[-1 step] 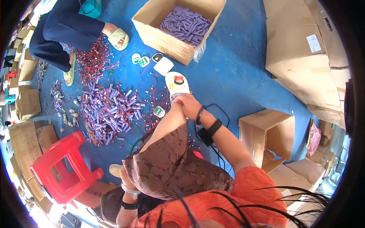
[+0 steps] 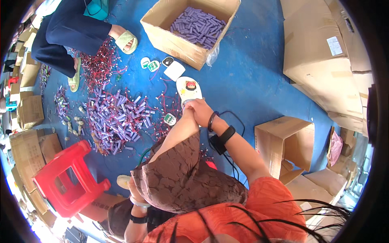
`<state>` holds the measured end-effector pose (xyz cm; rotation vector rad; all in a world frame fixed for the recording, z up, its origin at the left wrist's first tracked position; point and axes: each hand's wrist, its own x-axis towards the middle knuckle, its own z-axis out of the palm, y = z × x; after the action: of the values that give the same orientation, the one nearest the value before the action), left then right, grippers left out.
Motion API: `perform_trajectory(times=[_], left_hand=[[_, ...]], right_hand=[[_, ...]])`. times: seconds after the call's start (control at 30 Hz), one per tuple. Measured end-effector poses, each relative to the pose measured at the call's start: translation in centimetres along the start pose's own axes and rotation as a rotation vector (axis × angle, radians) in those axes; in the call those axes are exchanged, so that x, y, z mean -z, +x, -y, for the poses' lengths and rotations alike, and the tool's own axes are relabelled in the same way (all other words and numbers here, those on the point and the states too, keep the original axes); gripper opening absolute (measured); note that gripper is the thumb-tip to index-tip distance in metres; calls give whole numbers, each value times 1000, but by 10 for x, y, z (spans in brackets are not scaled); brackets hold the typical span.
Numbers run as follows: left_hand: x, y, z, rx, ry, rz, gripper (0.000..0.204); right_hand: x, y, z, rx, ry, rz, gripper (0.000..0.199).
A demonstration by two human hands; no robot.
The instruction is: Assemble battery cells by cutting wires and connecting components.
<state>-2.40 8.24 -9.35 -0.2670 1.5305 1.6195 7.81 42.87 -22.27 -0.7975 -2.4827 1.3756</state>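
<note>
My right hand [image 2: 198,112] rests around my right ankle, its fingers bent over the skin just above a white clog [image 2: 189,90]. Under the hem of my brown patterned shorts [image 2: 174,176], my left hand [image 2: 137,190] lies against my leg, its fingers hidden by the cloth. A pile of purple battery cells [image 2: 117,121] with red wires spreads on the floor to the left of my leg. Close to my right foot are a small round green circuit board in a white case [image 2: 169,119] and a white square device [image 2: 174,71].
A cardboard box [image 2: 174,42] of purple cells stands ahead. A red plastic stool [image 2: 67,178] is at the left. Another person's sandalled foot [image 2: 127,41] is beside a heap of red wires [image 2: 97,67]. An open carton [image 2: 267,139] and large boxes [image 2: 320,52] stand at the right.
</note>
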Motion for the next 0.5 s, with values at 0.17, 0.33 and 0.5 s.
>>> perform_trajectory(times=[0.17, 0.33, 0.5], left_hand=[[2, -3, 0, -12, -6, 9, 28], [8, -1, 6, 12, -10, 34, 30], [12, -3, 6, 5, -11, 44, 32]], right_hand=[[15, -22, 21, -86, 192, 39, 22], [1, -18, -3, 32, -8, -75, 26], [2, -21, 12, -42, -72, -31, 27]])
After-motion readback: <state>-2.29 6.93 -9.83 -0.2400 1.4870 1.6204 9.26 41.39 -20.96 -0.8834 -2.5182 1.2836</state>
